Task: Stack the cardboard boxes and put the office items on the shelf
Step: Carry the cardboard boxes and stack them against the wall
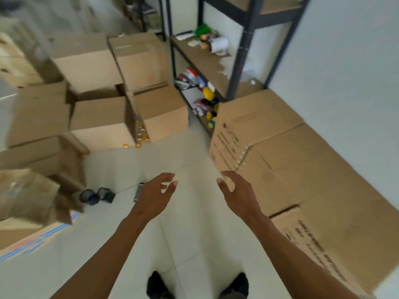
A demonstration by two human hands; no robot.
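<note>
Fingers on both the left hand (156,192) and the right hand (235,189) are loosely spread and holding nothing, hovering over the pale tiled floor (183,160). Plain brown cardboard boxes (101,119) sit clustered on the left, with a big printed cardboard box (291,160) right beside the right hand. Small office bits lie on the black metal shelf with wooden boards (198,59), and a dark round container (89,197) sits on the floor left of the hands.
</note>
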